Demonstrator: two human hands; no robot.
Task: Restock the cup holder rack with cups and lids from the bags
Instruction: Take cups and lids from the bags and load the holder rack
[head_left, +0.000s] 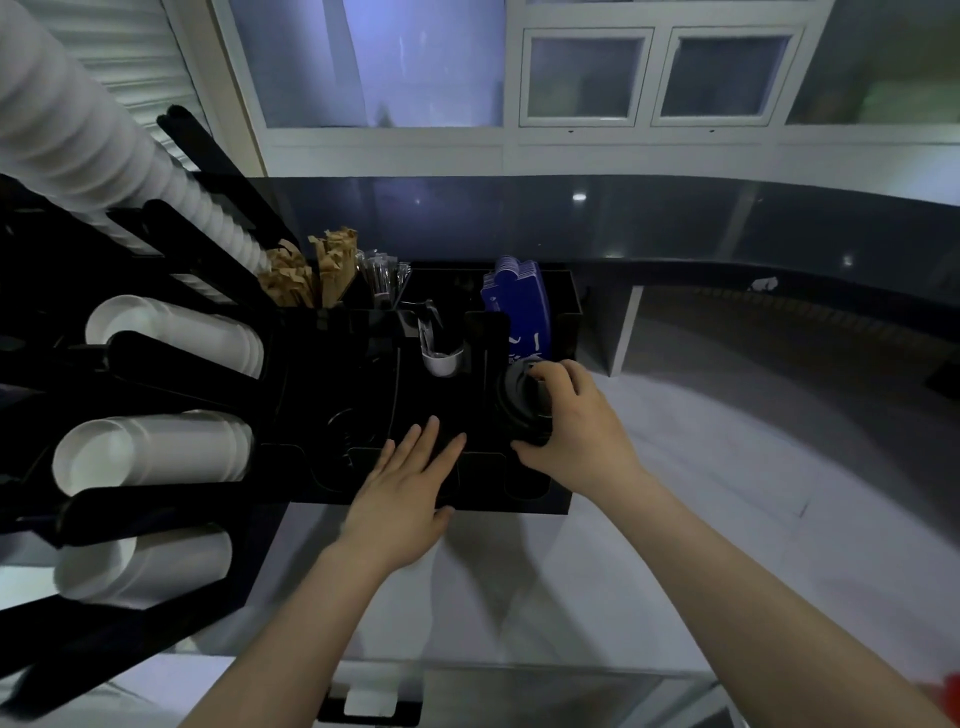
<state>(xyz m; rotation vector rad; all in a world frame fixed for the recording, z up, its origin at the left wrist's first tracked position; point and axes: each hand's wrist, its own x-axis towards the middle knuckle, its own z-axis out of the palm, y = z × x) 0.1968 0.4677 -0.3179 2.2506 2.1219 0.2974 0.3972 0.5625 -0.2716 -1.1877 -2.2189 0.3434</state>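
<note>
A black cup holder rack (171, 374) fills the left side, with stacks of white cups (156, 452) lying in its slots and a long white cup stack (78, 135) leaning at the top left. Joined to it is a black organiser tray (563, 501) with lid compartments. My right hand (576, 431) grips a stack of black lids (519, 400) at the tray's right front compartment. My left hand (410, 493) lies flat, fingers spread, on the tray's front middle and holds nothing.
The tray's back sections hold brown sugar packets (311, 275), wrapped stirrers (384, 278), blue cup sleeves (519, 306) and a small white cup (441, 358). A dark counter (675, 223) runs behind, with white cabinets and windows above. A light floor lies to the right.
</note>
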